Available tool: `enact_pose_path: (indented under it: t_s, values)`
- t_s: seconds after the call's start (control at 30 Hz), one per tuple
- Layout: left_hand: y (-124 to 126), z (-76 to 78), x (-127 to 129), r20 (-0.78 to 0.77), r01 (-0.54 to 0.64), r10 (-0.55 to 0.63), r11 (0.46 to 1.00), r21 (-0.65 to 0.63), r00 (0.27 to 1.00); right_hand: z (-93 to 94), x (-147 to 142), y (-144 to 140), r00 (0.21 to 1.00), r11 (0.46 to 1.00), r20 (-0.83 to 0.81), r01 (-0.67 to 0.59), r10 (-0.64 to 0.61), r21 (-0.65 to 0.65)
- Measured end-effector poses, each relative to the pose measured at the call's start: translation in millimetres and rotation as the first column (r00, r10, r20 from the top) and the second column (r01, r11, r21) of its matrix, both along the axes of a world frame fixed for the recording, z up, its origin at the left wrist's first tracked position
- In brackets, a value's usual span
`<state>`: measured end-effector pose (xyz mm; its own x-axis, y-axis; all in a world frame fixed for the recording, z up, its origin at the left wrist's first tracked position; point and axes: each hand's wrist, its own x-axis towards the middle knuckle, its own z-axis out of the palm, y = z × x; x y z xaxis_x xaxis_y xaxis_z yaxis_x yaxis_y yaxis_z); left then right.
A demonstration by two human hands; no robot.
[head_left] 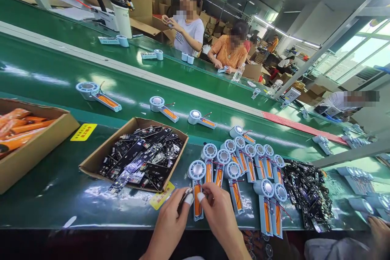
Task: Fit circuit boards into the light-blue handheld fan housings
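A light blue handheld fan housing (197, 170), its open handle showing an orange battery, lies between my two hands at the table's front edge. My left hand (173, 213) is closed at the left of the handle, pinching a small dark piece whose kind I cannot make out. On the other side, my right hand (219, 209) is closed, with its thumb over the handle's right edge. Both thumbs wear white finger covers. Several similar fan housings (236, 199) with red wires lie close by on the right. Circuit boards fill a cardboard tray (88, 162) at the left.
A loose pile of circuit boards (307, 195) lies to the right. Orange battery packs sit in a cardboard box (39, 152) at far left. More fans rest on the green conveyor belt (131, 109). Co-workers sit across the line; another person's hand (379, 229) shows at right.
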<state>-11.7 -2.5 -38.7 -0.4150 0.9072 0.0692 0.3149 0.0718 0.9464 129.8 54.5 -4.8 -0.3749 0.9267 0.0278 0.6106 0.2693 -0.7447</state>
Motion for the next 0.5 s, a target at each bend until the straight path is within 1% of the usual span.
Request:
enact_pose_path:
  t_s: [0.07, 0.13, 0.2, 0.3, 0.33, 0.4, 0.5]
  values:
    - [2.6, 2.3, 0.2, 0.020, 0.003, -0.002, 0.999, -0.036, 1.000, -3.6, -1.1, 4.2, 0.999, 1.000, -0.043, -0.005, 0.006, 0.025]
    - [3.4, 2.2, 1.5, 0.064, 0.009, -0.003, 0.996, -0.088, 0.998, -6.6, 0.2, 7.9, 0.993, 1.000, -0.121, -0.014, 0.013, -0.002]
    - [4.1, 1.1, 2.8, 0.099, 0.018, -0.005, 0.992, -0.129, 0.995, -9.1, 1.5, 10.2, 0.973, 0.995, -0.230, -0.039, 0.018, -0.087]
    - [6.3, -0.3, 3.3, 0.122, 0.044, -0.027, 0.989, -0.139, 0.992, -11.8, 1.2, 9.7, 0.923, 0.973, -0.385, -0.088, -0.001, -0.213]
    - [7.2, -0.6, 3.2, 0.116, 0.042, -0.027, 0.990, -0.132, 0.993, -12.5, 0.9, 8.3, 0.911, 0.968, -0.412, -0.100, -0.003, -0.229]
    - [8.5, -2.1, 3.1, 0.069, 0.017, -0.011, 0.996, -0.090, 0.998, -13.9, 1.0, 4.4, 0.912, 0.970, -0.409, -0.119, 0.022, -0.211]
    - [7.0, -8.3, 5.3, -0.079, -0.001, 0.007, 0.997, 0.074, 0.997, -16.4, 2.7, -2.5, 0.945, 0.987, -0.318, -0.113, 0.073, -0.110]
